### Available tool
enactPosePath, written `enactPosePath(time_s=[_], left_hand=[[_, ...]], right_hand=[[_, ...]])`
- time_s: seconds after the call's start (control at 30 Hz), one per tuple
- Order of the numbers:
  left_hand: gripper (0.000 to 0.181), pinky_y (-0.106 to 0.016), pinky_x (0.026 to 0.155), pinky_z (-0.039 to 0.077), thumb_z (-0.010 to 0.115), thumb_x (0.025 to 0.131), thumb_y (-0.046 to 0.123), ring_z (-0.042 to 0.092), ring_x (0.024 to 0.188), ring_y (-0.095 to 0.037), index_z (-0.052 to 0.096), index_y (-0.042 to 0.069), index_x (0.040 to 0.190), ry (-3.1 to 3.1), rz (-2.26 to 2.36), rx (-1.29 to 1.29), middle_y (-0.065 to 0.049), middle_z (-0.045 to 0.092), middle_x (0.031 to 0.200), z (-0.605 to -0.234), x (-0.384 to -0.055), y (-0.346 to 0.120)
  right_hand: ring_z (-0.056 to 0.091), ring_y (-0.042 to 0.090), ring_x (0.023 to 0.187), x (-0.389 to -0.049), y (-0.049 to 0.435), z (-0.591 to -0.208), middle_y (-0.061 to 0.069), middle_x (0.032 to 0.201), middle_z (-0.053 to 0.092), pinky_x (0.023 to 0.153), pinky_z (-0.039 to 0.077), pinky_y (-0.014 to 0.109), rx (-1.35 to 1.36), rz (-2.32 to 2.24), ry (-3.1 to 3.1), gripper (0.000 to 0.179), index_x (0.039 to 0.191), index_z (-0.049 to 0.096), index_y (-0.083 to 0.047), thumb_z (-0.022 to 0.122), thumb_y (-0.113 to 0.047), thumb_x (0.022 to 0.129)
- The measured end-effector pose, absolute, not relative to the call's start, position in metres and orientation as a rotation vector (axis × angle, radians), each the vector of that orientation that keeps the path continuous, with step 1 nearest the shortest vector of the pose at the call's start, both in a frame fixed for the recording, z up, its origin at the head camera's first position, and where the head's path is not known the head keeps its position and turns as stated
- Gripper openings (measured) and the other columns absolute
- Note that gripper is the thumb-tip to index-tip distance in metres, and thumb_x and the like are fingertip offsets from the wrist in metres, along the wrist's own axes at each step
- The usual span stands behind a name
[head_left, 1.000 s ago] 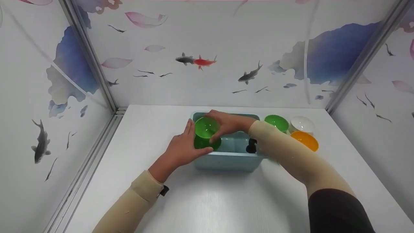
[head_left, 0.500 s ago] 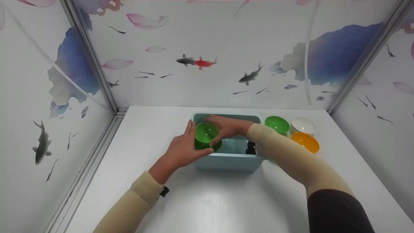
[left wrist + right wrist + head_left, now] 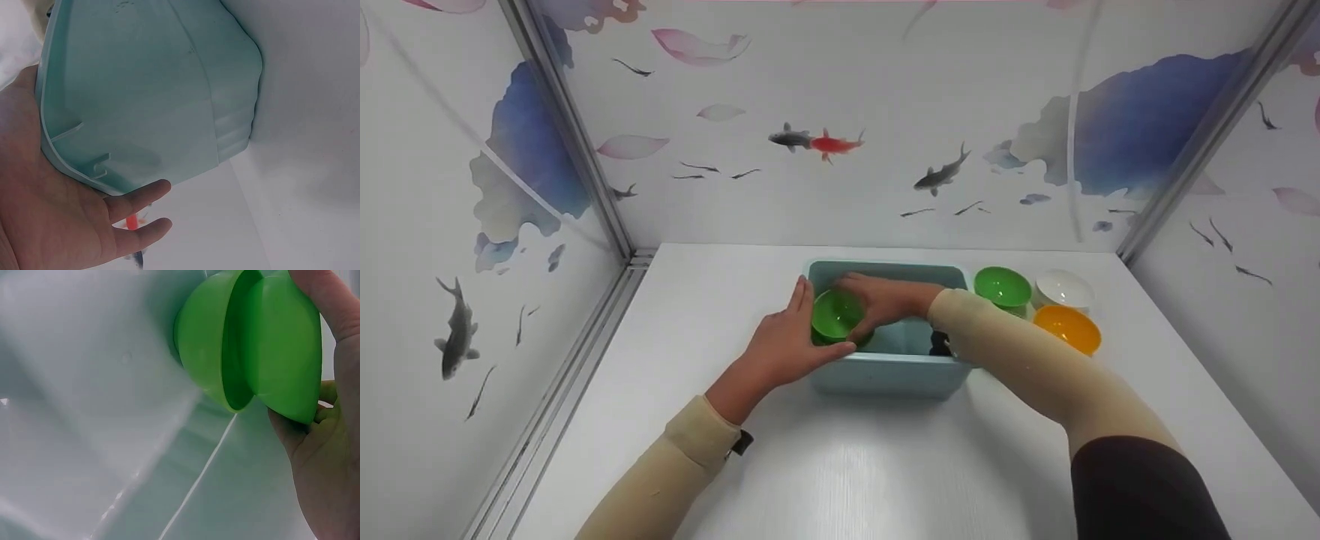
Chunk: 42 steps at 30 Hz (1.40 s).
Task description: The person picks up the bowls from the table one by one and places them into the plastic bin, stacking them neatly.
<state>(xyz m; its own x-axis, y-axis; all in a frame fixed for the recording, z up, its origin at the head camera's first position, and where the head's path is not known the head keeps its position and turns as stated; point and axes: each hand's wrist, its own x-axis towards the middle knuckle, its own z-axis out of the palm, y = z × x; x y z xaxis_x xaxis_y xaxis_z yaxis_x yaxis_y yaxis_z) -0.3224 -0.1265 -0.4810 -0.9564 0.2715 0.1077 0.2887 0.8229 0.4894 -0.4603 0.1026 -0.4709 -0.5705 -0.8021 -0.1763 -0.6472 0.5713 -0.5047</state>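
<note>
My right hand point(image 3: 889, 298) reaches into the light blue plastic tub point(image 3: 892, 379) and grips a green bowl point(image 3: 836, 313) by its side, thumb toward me. The right wrist view shows this held bowl point(image 3: 288, 349) with its base partly inside the mouth of another green bowl point(image 3: 202, 340), which sits on the tub's floor. From the head that lower bowl is mostly hidden. My left hand point(image 3: 778, 346) rests against the tub's front left corner. In the left wrist view its palm touches the rim and its fingers point(image 3: 143, 197) stretch straight along the outside.
Right of the tub stand a green bowl point(image 3: 1003, 285), a white bowl point(image 3: 1065, 289) and an orange bowl point(image 3: 1069, 328), close together. Patterned white panels point(image 3: 840, 202) enclose the back and both sides of the white table point(image 3: 847, 465).
My right hand has lowered the green bowl into the tub, toward the green bowl beneath it. My left hand stays at the tub's corner.
</note>
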Motion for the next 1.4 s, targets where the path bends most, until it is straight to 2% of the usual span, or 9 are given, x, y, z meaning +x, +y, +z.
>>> enactPosePath(time_s=[0.27, 0.5, 0.73, 1.0, 1.13, 1.3, 1.4], left_hand=[[0.128, -0.058, 0.115, 0.049, 0.067, 0.094, 0.081, 0.06, 0.141, -0.041, 0.007, 0.005, 0.177, -2.972, -0.817, -0.451, -0.012, 0.007, 0.186, -0.482, -0.324, -0.126], [0.129, -0.056, 0.114, 0.05, 0.066, 0.093, 0.083, 0.061, 0.139, -0.04, 0.007, 0.005, 0.177, -2.974, -0.801, -0.439, -0.011, 0.008, 0.186, -0.483, -0.324, -0.126], [0.129, -0.056, 0.115, 0.05, 0.066, 0.093, 0.083, 0.059, 0.141, -0.041, 0.008, 0.006, 0.178, -2.974, -0.795, -0.433, -0.011, 0.008, 0.186, -0.482, -0.323, -0.125], [0.128, -0.055, 0.113, 0.052, 0.068, 0.093, 0.081, 0.061, 0.138, -0.038, 0.008, 0.006, 0.178, -2.971, -0.807, -0.421, -0.01, 0.009, 0.186, -0.481, -0.322, -0.125], [0.131, -0.054, 0.11, 0.054, 0.064, 0.091, 0.086, 0.064, 0.133, -0.038, 0.009, 0.004, 0.177, -2.967, -0.803, -0.438, -0.011, 0.01, 0.185, -0.48, -0.32, -0.126], [0.131, -0.055, 0.107, 0.054, 0.068, 0.093, 0.082, 0.065, 0.128, -0.039, 0.008, 0.002, 0.177, -2.97, -0.82, -0.452, -0.012, 0.01, 0.185, -0.477, -0.318, -0.126], [0.13, -0.055, 0.108, 0.054, 0.069, 0.093, 0.08, 0.065, 0.128, -0.039, 0.008, 0.002, 0.177, -2.967, -0.817, -0.452, -0.012, 0.01, 0.185, -0.476, -0.318, -0.126]], right_hand=[[0.052, 0.025, 0.139, -0.461, 0.102, -0.475, 0.008, 0.156, 0.049, 0.118, 0.047, 0.049, -1.208, -0.444, 2.464, 0.112, 0.172, 0.035, -0.011, 0.092, -0.054, 0.086], [0.054, 0.024, 0.135, -0.459, 0.1, -0.476, 0.007, 0.152, 0.053, 0.116, 0.048, 0.049, -1.19, -0.43, 2.473, 0.112, 0.17, 0.037, -0.01, 0.091, -0.06, 0.085], [0.054, 0.022, 0.134, -0.458, 0.099, -0.479, 0.004, 0.151, 0.053, 0.115, 0.048, 0.048, -1.178, -0.443, 2.461, 0.108, 0.169, 0.036, -0.014, 0.091, -0.058, 0.087], [0.053, 0.022, 0.134, -0.458, 0.097, -0.485, 0.007, 0.151, 0.052, 0.116, 0.048, 0.046, -1.224, -0.352, 2.469, 0.105, 0.168, 0.035, -0.011, 0.088, -0.057, 0.091], [0.054, 0.023, 0.132, -0.457, 0.096, -0.485, 0.009, 0.148, 0.053, 0.115, 0.048, 0.044, -1.28, -0.249, 2.461, 0.1, 0.164, 0.038, -0.008, 0.09, -0.054, 0.092], [0.054, 0.025, 0.131, -0.455, 0.094, -0.481, 0.011, 0.143, 0.055, 0.115, 0.047, 0.044, -1.356, -0.114, 2.472, 0.094, 0.156, 0.043, -0.004, 0.091, -0.052, 0.092], [0.055, 0.026, 0.131, -0.455, 0.094, -0.479, 0.012, 0.143, 0.056, 0.115, 0.047, 0.045, -1.362, -0.095, 2.479, 0.094, 0.157, 0.044, -0.004, 0.09, -0.053, 0.092]])
